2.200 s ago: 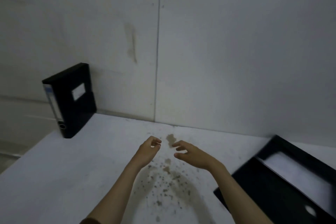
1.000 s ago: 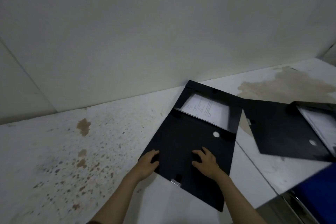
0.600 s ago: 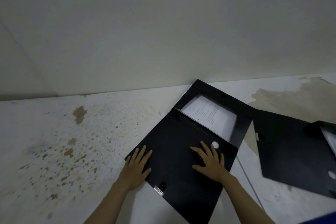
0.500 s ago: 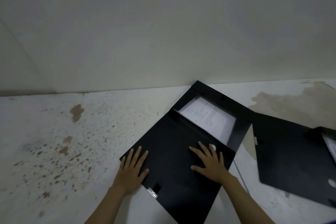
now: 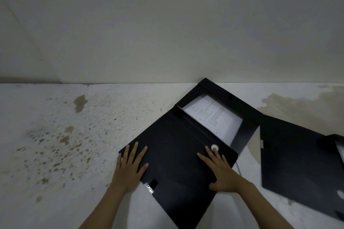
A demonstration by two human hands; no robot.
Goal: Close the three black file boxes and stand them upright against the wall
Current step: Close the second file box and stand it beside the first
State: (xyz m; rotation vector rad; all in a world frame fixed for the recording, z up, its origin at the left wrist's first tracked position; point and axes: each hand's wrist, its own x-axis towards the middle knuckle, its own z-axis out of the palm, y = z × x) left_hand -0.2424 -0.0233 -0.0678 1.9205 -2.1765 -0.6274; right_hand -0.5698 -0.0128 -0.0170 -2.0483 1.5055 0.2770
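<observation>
An open black file box lies flat on the white surface, its far corner touching the wall. White printed papers show in its tray. Its cover flap lies spread toward me. My left hand rests flat, fingers spread, on the flap's left corner. My right hand lies flat on the flap's right side, fingertips by a white round button. A second open black file box lies flat at the right, partly cut off. The third box is out of view.
The white wall runs along the back of the stained surface. Brown spots mark the left part, and a larger tan stain spreads at the back right. A metal clip sits on the flap's near edge.
My view swung right, away from the upright box at the left. Both hands came down onto the open box's flap and spread flat. The box has shifted slightly toward me.
</observation>
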